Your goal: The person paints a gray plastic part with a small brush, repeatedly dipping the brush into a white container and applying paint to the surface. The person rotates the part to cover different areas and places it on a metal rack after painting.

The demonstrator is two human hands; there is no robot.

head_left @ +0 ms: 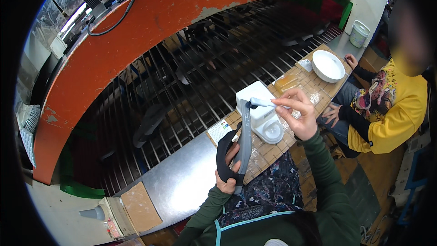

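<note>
My left hand (pixel 226 183) grips a black and grey shoe (pixel 246 141), fingers wrapped round its lower end; the grey sole side faces right. Pinched in my right hand (pixel 297 111) is a small brush (pixel 262 103) with a pale blue handle. Its dark tip meets the upper end of the grey sole. Behind and below the brush stands a white plastic pot (pixel 251 92) with a round cup-like spout at its front. The pot rests on a brown tiled mat (pixel 290 139), just right of the shoe.
A metal bar conveyor (pixel 182 105) carrying dark shoe parts runs under an orange arch (pixel 118 32). A white bowl (pixel 328 66) and an amber block (pixel 287 82) sit further right. A co-worker in a yellow top (pixel 396 105) sits there. Cardboard (pixel 141 206) lies at lower left.
</note>
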